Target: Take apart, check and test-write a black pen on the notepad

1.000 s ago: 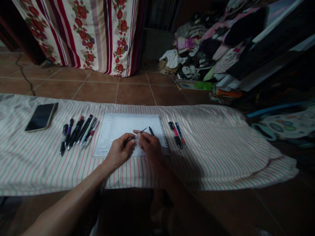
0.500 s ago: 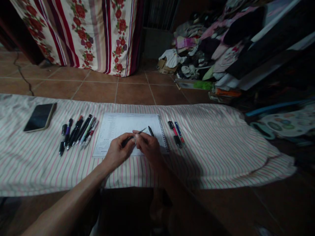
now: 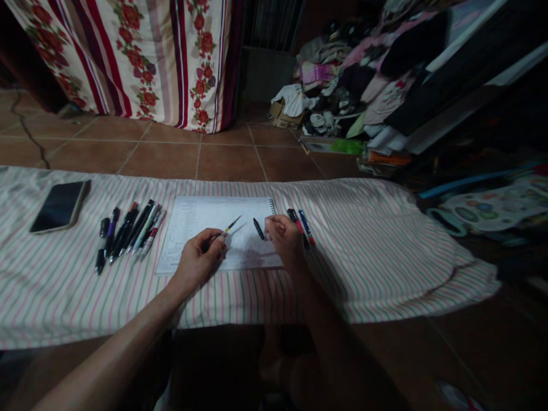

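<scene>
We have the left hand [image 3: 199,254] pinching a slim, dark pen-like stick with a small yellowish band [image 3: 232,223] between thumb and fingers, its thin end angled up and away over the page. Right hand [image 3: 286,235]: fingers curled in, tips close together, over the right edge of the white spiral-bound notebook with printed pages [image 3: 226,206]; we can't tell whether it grips anything. Just beside its fingertips, a short black pen-shaped piece [image 3: 258,229] is on the notebook (contact with the hand unclear to us). The hands are apart, the notebook between and under them, on a counter draped in white cloth with pink and grey stripes [image 3: 385,245]. Left of the notebook we log a loose row of mostly black plastic pens [image 3: 123,233], then a dark-screened phone with a pale edge [image 3: 59,205] farther left. Right side: a red-and-black pen [image 3: 293,217], partly hidden by the right hand, next to a blue-and-red pen [image 3: 306,226]. Behind, brown floor tiles [image 3: 231,160] and a red-flowered, striped fabric curtain [image 3: 165,63].
</scene>
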Motion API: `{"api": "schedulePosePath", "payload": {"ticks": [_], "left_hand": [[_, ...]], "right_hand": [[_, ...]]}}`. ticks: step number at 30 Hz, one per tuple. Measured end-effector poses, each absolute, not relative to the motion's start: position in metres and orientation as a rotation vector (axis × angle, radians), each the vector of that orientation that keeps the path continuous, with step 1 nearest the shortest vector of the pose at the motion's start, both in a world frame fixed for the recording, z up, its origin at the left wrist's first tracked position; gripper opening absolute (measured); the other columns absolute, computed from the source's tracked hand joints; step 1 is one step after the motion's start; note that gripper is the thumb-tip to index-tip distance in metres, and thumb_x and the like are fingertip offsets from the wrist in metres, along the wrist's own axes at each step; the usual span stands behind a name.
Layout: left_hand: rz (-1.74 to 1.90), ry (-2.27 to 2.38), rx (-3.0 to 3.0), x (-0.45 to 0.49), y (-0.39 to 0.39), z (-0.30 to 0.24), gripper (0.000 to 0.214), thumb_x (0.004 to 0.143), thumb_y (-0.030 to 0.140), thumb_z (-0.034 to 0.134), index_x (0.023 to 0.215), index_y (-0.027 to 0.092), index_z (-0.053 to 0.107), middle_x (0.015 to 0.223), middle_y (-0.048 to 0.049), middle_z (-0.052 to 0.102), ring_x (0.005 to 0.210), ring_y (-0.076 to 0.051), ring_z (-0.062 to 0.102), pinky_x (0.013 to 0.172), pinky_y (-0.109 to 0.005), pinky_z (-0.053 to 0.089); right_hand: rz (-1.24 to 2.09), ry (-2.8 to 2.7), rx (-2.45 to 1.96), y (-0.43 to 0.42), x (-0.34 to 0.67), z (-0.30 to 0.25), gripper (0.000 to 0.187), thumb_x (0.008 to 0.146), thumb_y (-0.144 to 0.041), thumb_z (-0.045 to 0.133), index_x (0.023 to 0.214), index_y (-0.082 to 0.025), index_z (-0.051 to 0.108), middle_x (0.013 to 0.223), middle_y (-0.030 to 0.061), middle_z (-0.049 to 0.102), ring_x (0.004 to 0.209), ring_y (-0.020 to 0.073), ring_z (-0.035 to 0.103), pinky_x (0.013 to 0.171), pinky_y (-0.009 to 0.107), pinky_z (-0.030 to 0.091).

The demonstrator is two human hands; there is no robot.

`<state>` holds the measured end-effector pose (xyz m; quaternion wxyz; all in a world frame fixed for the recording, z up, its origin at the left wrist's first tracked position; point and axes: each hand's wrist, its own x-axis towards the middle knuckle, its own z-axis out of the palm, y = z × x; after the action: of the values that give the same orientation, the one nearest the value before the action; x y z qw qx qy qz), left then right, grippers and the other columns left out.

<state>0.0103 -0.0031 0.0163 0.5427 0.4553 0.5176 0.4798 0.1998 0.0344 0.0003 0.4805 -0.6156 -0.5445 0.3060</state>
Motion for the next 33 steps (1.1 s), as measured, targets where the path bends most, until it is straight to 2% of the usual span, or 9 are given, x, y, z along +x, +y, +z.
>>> {"api": "schedulePosePath", "payload": {"ticks": [4,9,15,22,28,33], "left_hand": [[1.138,1.238,1.093,0.01,-0.002,0.011,0.024,0.07,0.038,0.063,0.079,0.016,0.06,0.057,0.0029,0.056,0.048,-0.009,0.049,0.048,-0.022,0.039],[1.131,1.244,1.107,0.01,-0.002,0.005,0.025,0.072,0.04,0.063,0.08,0.016,0.06,0.056,0.0031,0.056,0.049,-0.009,0.049,0.049,-0.021,0.039],[1.111,1.238,1.092,0.012,-0.003,0.003,0.028,0.071,0.042,0.064,0.081,0.016,0.06,0.056,0.0031,0.054,0.051,-0.01,0.05,0.05,-0.022,0.041],[1.091,1.236,1.069,0.015,-0.006,0.007,0.029,0.071,0.042,0.063,0.079,0.015,0.059,0.056,0.003,0.054,0.047,-0.009,0.048,0.045,-0.02,0.038],[1.077,1.269,1.088,0.014,-0.007,0.012,0.026,0.072,0.04,0.062,0.078,0.015,0.059,0.054,0.0039,0.053,0.045,-0.007,0.046,0.043,-0.019,0.036],[1.069,1.317,1.119,0.014,-0.007,0.016,0.025,0.07,0.039,0.062,0.076,0.015,0.06,0.052,0.0035,0.054,0.045,-0.008,0.046,0.043,-0.019,0.035]], "right_hand": [[0.562,-1.498,-1.615,0.037,0.21,-0.004,0.019,0.074,-0.031,0.053,0.082,-0.015,0.062,0.068,0.0028,0.063,0.057,0.013,0.057,0.057,0.025,0.043],[0.455,-1.651,-1.697,0.034,0.204,-0.003,0.016,0.073,-0.026,0.056,0.083,-0.016,0.062,0.074,0.0037,0.064,0.059,0.0134,0.057,0.063,0.026,0.043],[0.337,-1.792,-1.772,0.031,0.194,-0.005,0.017,0.074,-0.024,0.06,0.09,-0.018,0.061,0.086,0.0042,0.065,0.068,0.015,0.057,0.067,0.027,0.041],[0.196,-1.885,-1.817,0.032,0.192,-0.01,0.023,0.075,-0.021,0.06,0.097,-0.018,0.06,0.088,0.0071,0.064,0.085,0.0213,0.058,0.071,0.029,0.04],[0.325,-1.742,-1.809,0.034,0.19,-0.005,0.031,0.074,-0.017,0.054,0.104,-0.014,0.062,0.084,0.0066,0.066,0.079,0.0194,0.058,0.073,0.03,0.041],[0.776,-1.372,-1.715,0.041,0.191,-0.003,0.035,0.07,-0.028,0.055,0.1,-0.014,0.064,0.07,0.0006,0.062,0.06,0.0136,0.053,0.057,0.025,0.038]]}}
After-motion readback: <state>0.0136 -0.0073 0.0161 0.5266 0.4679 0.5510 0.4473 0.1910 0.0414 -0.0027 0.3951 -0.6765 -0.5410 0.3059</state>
